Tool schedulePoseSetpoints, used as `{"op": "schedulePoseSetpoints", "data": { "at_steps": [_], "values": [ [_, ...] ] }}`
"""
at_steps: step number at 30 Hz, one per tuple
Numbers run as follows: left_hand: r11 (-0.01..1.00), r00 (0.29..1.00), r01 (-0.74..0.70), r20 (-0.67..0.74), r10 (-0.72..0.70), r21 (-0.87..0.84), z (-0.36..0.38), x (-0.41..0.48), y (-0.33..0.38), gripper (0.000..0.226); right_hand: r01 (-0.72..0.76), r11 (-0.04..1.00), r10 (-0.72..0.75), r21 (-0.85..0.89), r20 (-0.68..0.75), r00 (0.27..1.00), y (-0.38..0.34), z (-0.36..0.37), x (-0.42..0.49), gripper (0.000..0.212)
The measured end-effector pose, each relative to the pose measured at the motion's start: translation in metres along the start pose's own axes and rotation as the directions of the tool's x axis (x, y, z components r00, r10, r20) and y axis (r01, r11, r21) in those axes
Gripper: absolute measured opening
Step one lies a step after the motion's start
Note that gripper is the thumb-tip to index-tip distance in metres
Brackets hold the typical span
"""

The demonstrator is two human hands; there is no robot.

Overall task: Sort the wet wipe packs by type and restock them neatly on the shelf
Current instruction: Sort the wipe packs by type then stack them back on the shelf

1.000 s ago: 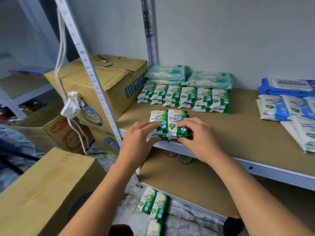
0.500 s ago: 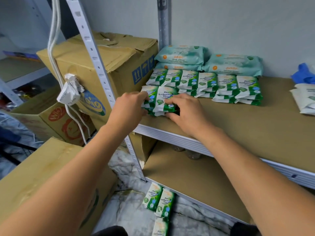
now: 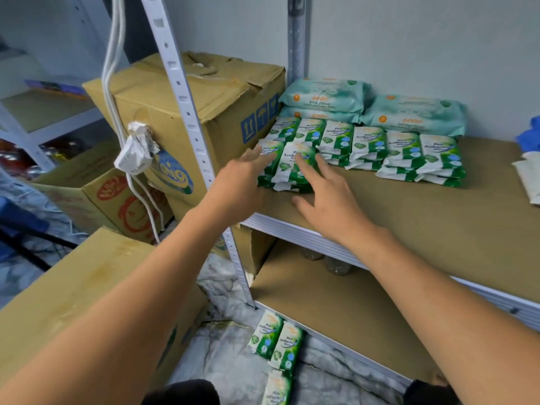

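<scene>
Left hand (image 3: 244, 182) and right hand (image 3: 328, 200), fingers straight and gripping nothing, touch two green wipe packs (image 3: 287, 173) on the shelf (image 3: 409, 220), left front, just before the matching row (image 3: 368, 145).

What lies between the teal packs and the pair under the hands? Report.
A row of green packs lies between the teal packs and the front pair; head view.

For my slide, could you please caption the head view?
Left hand and right hand rest open on green wipe packs on the shelf.
</scene>
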State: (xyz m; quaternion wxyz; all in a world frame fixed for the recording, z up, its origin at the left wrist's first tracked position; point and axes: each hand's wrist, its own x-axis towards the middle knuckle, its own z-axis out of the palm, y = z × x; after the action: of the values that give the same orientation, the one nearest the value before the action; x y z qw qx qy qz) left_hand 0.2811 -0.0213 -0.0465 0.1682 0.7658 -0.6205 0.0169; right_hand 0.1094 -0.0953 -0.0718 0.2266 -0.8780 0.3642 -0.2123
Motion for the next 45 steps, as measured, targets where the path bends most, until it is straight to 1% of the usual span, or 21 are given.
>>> {"op": "schedulePoseSetpoints", "data": {
  "at_steps": [1,3,6,8,10,13,15,18,22,25,29,31,33,36,38,40,41,43,45],
  "values": [
    [0.999,1.000,-0.014,-0.013,0.014,-0.029,-0.001,-0.010,0.004,0.077,-0.008,1.000,0.008,0.017,-0.015,1.000,-0.003,-0.001,-0.007,0.077],
    [0.997,0.995,-0.047,-0.094,0.041,-0.066,-0.002,-0.032,0.011,0.072,0.018,0.999,-0.015,0.032,-0.088,0.996,-0.010,-0.004,-0.024,0.076],
    [0.989,0.970,-0.067,-0.241,0.033,-0.133,0.000,-0.067,0.023,0.057,0.149,0.989,-0.144,0.010,-0.210,0.967,-0.019,-0.003,-0.054,0.065],
    [0.981,0.959,-0.060,-0.285,0.005,-0.183,0.006,-0.092,0.028,0.049,0.188,0.981,-0.192,-0.036,-0.235,0.953,-0.022,0.000,-0.078,0.055],
    [0.979,0.961,-0.029,-0.277,-0.028,-0.202,0.017,-0.118,0.030,0.046,0.181,0.983,-0.185,-0.039,-0.219,0.958,-0.024,0.010,-0.102,0.049],
    [0.979,0.971,0.045,-0.223,-0.091,-0.201,0.040,-0.152,0.025,0.045,0.098,0.995,-0.092,0.035,-0.142,0.985,-0.024,0.042,-0.143,0.047],
    [0.971,0.977,0.116,-0.150,-0.149,-0.209,0.060,-0.173,0.017,0.044,0.011,0.996,-0.006,0.085,-0.050,0.999,-0.018,0.072,-0.170,0.048],
    [0.951,0.976,0.210,-0.010,-0.218,-0.227,0.095,-0.200,0.004,0.043,-0.144,0.985,0.133,0.098,0.111,0.985,-0.001,0.116,-0.202,0.049],
    [0.917,0.937,0.338,0.169,-0.306,-0.212,0.147,-0.228,-0.022,0.045,-0.339,0.939,0.307,0.068,0.287,0.908,0.030,0.162,-0.224,0.052],
    [0.886,0.887,0.425,0.278,-0.368,-0.185,0.187,-0.239,-0.042,0.045,-0.452,0.889,0.403,0.070,0.346,0.847,0.054,0.193,-0.229,0.055],
    [0.858,0.832,0.488,0.384,-0.401,-0.162,0.237,-0.240,-0.061,0.045,-0.576,0.816,0.498,0.052,0.442,0.746,0.079,0.229,-0.228,0.056],
    [0.846,0.810,0.510,0.421,-0.409,-0.159,0.261,-0.237,-0.068,0.044,-0.616,0.787,0.529,0.042,0.467,0.708,0.091,0.246,-0.224,0.053],
    [0.834,0.795,0.525,0.446,-0.410,-0.168,0.283,-0.232,-0.073,0.043,-0.669,0.742,0.576,0.051,0.463,0.674,0.100,0.262,-0.218,0.048],
    [0.822,0.775,0.541,0.485,-0.406,-0.176,0.313,-0.224,-0.076,0.045,-0.765,0.641,0.665,0.061,0.452,0.594,0.114,0.287,-0.207,0.053],
    [0.805,0.757,0.564,0.506,-0.414,-0.185,0.331,-0.218,-0.077,0.051,-0.805,0.588,0.695,0.083,0.457,0.555,0.124,0.309,-0.198,0.058],
    [0.784,0.735,0.592,0.524,-0.431,-0.185,0.347,-0.214,-0.079,0.062,-0.834,0.539,0.720,0.114,0.452,0.527,0.140,0.335,-0.194,0.073],
    [0.773,0.720,0.608,0.536,-0.440,-0.182,0.353,-0.212,-0.080,0.067,-0.843,0.523,0.728,0.124,0.449,0.518,0.146,0.345,-0.192,0.077],
    [0.738,0.689,0.646,0.566,-0.453,-0.195,0.364,-0.208,-0.080,0.072,-0.850,0.518,0.746,0.100,0.433,0.506,0.146,0.355,-0.186,0.071],
    [0.693,0.668,0.683,0.579,-0.467,-0.228,0.371,-0.205,-0.076,0.068,-0.853,0.512,0.757,0.107,0.413,0.506,0.140,0.360,-0.180,0.063]
  ]
}}
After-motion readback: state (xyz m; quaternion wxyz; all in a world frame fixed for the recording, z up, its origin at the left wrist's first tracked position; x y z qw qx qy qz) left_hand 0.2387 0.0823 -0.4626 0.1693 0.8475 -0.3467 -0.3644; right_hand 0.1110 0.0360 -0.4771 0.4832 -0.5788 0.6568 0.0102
